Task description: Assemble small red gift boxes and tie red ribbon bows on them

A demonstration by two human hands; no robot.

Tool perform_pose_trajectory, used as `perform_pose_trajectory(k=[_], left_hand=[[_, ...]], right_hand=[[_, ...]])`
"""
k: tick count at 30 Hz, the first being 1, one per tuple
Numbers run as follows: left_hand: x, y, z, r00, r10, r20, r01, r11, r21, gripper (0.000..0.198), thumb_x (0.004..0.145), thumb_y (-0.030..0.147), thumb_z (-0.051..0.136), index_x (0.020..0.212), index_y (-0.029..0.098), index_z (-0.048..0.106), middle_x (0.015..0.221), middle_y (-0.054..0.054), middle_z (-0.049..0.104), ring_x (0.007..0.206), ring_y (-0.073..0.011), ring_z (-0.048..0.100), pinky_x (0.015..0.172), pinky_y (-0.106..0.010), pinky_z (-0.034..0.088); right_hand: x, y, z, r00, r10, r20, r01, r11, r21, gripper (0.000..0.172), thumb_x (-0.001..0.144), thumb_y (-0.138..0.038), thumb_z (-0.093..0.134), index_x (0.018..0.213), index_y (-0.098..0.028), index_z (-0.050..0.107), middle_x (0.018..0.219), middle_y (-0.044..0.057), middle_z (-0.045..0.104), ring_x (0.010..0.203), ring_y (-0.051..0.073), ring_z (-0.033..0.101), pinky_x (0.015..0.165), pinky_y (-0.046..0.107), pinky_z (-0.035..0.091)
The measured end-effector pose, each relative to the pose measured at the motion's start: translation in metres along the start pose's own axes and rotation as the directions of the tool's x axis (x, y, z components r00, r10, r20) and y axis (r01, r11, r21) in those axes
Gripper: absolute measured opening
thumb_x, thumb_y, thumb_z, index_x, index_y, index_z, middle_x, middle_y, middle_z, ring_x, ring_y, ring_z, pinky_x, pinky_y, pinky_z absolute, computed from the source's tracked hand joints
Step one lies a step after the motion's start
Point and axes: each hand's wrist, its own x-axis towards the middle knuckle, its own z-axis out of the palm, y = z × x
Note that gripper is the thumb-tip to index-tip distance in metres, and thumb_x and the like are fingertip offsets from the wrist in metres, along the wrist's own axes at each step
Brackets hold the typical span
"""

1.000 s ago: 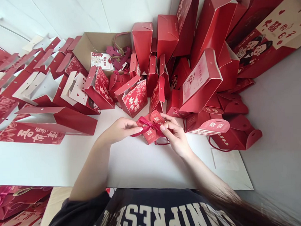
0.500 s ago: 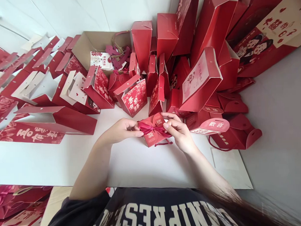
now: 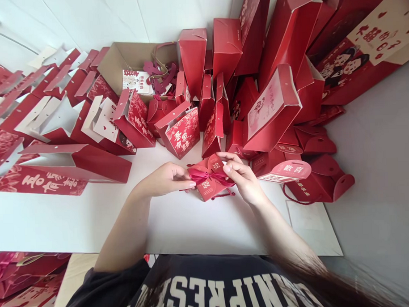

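A small red gift box [image 3: 206, 191] with pale lettering rests on the white table in front of me. Across its top lies a crimson ribbon bow [image 3: 208, 175], and a twisted red cord handle [image 3: 222, 195] shows at its near right side. My left hand [image 3: 172, 179] pinches the bow's left loop between thumb and fingers. On the other side my right hand [image 3: 242, 174] is closed at the bow's right end, thumb against the fingers, with the index finger stretched along the box's far edge. The fingertips partly hide the ribbon ends.
Rows of open red paper bags [image 3: 73, 158] fill the left. A cardboard box [image 3: 110, 67] with ribbons and cards stands at the back. Tall red bags [image 3: 266, 111] and handled red boxes [image 3: 322, 180] crowd the right. More red packages [image 3: 28, 285] lie below the white table [image 3: 193, 230].
The gift box has turned and shifted very slightly toward me. Both hands have moved a little with the bow, keeping to its two sides.
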Motion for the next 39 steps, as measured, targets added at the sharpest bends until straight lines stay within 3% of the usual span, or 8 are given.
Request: perform_pose_trajectory(k=[15, 17, 21, 23, 26, 31, 35, 39], left_hand=[[-0.005, 0.006, 0.000, 0.999, 0.025, 0.026, -0.029, 0.982, 0.185, 0.034, 0.078, 0.049, 0.071, 0.072, 0.015, 0.068, 0.068, 0.000, 0.061, 0.063, -0.0136, 0.053, 0.057, -0.025, 0.040], [-0.008, 0.008, -0.002, 0.997, 0.026, -0.079, -0.009, 0.979, 0.204, 0.034, 0.079, 0.051, 0.070, 0.079, 0.017, 0.066, 0.075, 0.000, 0.063, 0.067, -0.0147, 0.056, 0.060, -0.025, 0.042], [-0.005, 0.014, 0.007, 0.834, 0.274, -0.479, -0.126, 0.939, 0.319, 0.024, 0.089, 0.044, 0.061, 0.093, 0.021, 0.062, 0.094, -0.003, 0.065, 0.088, -0.0180, 0.059, 0.081, -0.030, 0.047], [-0.001, 0.015, 0.019, 0.762, 0.444, -0.471, -0.258, 0.876, 0.408, 0.016, 0.088, 0.036, 0.063, 0.094, 0.021, 0.064, 0.104, -0.005, 0.064, 0.101, -0.0202, 0.059, 0.094, -0.034, 0.046], [0.007, 0.014, 0.040, 0.731, 0.562, -0.387, -0.368, 0.802, 0.470, 0.011, 0.086, 0.028, 0.065, 0.095, 0.022, 0.067, 0.119, -0.008, 0.061, 0.117, -0.0227, 0.057, 0.106, -0.039, 0.043], [0.015, 0.011, 0.059, 0.726, 0.563, -0.395, -0.321, 0.785, 0.530, 0.003, 0.086, 0.020, 0.062, 0.087, 0.022, 0.064, 0.121, -0.008, 0.063, 0.113, -0.0225, 0.060, 0.102, -0.039, 0.046], [0.017, 0.008, 0.057, 0.648, 0.585, -0.488, -0.297, 0.783, 0.546, 0.005, 0.083, 0.016, 0.064, 0.082, 0.021, 0.061, 0.114, -0.007, 0.066, 0.108, -0.0214, 0.062, 0.097, -0.038, 0.049], [0.020, 0.005, 0.053, 0.587, 0.580, -0.565, -0.256, 0.795, 0.550, 0.007, 0.081, 0.014, 0.065, 0.081, 0.021, 0.062, 0.113, -0.007, 0.068, 0.109, -0.0214, 0.063, 0.097, -0.038, 0.050]], right_hand=[[0.005, 0.002, -0.003, 1.000, 0.018, 0.015, -0.019, 0.997, 0.078, 0.037, 0.097, -0.048, 0.056, 0.078, -0.023, 0.076, 0.136, 0.005, 0.060, 0.130, 0.026, 0.054, 0.112, 0.042, 0.039], [0.006, 0.001, -0.003, 1.000, 0.020, 0.023, -0.022, 0.998, 0.065, 0.038, 0.097, -0.049, 0.055, 0.077, -0.022, 0.073, 0.136, 0.006, 0.061, 0.129, 0.026, 0.055, 0.111, 0.042, 0.039], [0.004, -0.004, -0.007, 0.999, 0.025, -0.026, -0.025, 1.000, 0.020, 0.030, 0.097, -0.051, 0.053, 0.096, -0.025, 0.066, 0.130, 0.005, 0.063, 0.125, 0.025, 0.056, 0.107, 0.041, 0.041], [0.000, -0.010, -0.013, 0.997, -0.031, -0.066, 0.028, 0.998, -0.055, 0.027, 0.098, -0.050, 0.051, 0.100, -0.025, 0.062, 0.119, 0.005, 0.065, 0.113, 0.023, 0.060, 0.101, 0.039, 0.044], [-0.010, -0.021, -0.024, 0.987, -0.159, -0.019, 0.148, 0.955, -0.257, 0.028, 0.099, -0.049, 0.048, 0.094, -0.024, 0.059, 0.095, 0.005, 0.061, 0.092, 0.021, 0.059, 0.087, 0.037, 0.047], [-0.022, -0.029, -0.033, 0.948, -0.228, 0.223, 0.314, 0.792, -0.524, 0.022, 0.088, -0.042, 0.070, 0.093, -0.023, 0.058, 0.089, 0.006, 0.060, 0.082, 0.022, 0.058, 0.072, 0.037, 0.049], [-0.024, -0.025, -0.028, 0.899, -0.396, 0.188, 0.432, 0.725, -0.536, 0.005, 0.093, -0.021, 0.063, 0.092, -0.024, 0.061, 0.087, 0.006, 0.064, 0.084, 0.022, 0.063, 0.075, 0.039, 0.052], [-0.029, -0.022, -0.019, 0.793, -0.528, 0.303, 0.602, 0.607, -0.518, 0.021, 0.093, -0.011, 0.059, 0.106, -0.027, 0.064, 0.095, 0.007, 0.071, 0.089, 0.023, 0.066, 0.078, 0.040, 0.053]])
